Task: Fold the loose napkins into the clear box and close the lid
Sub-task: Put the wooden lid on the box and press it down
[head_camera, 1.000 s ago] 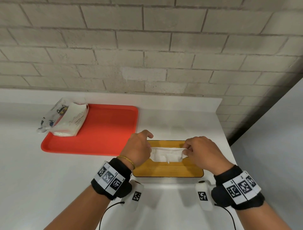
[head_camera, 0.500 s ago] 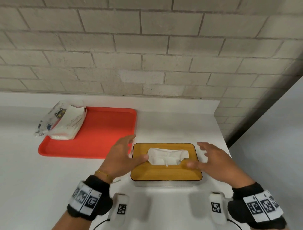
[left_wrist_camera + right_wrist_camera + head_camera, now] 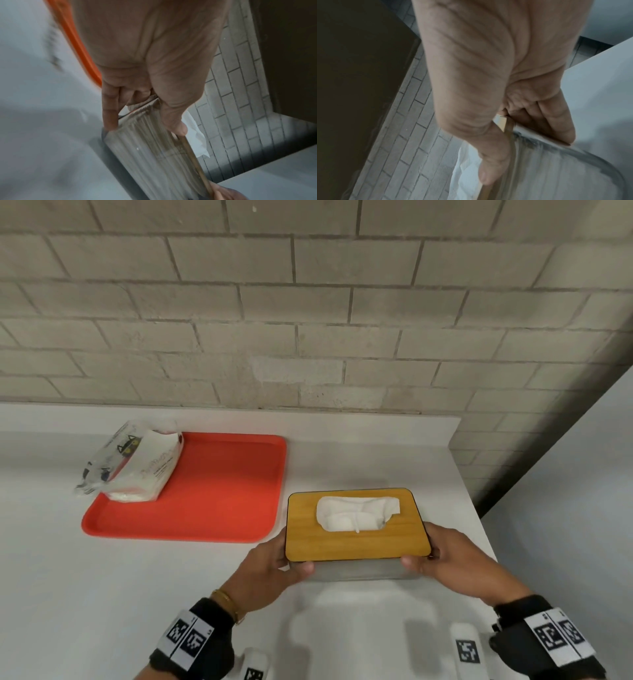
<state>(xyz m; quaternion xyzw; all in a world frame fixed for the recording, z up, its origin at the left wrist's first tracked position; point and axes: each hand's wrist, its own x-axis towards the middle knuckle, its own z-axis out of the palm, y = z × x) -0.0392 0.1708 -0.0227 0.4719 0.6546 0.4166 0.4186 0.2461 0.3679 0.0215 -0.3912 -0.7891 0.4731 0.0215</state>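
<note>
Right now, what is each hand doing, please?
Left hand: grips the clear box at its left end.
Right hand: grips its right end.

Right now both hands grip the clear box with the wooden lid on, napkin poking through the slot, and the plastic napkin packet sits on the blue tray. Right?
One slip: the tray is red, not blue, as the head view shows. The rest holds.
</note>
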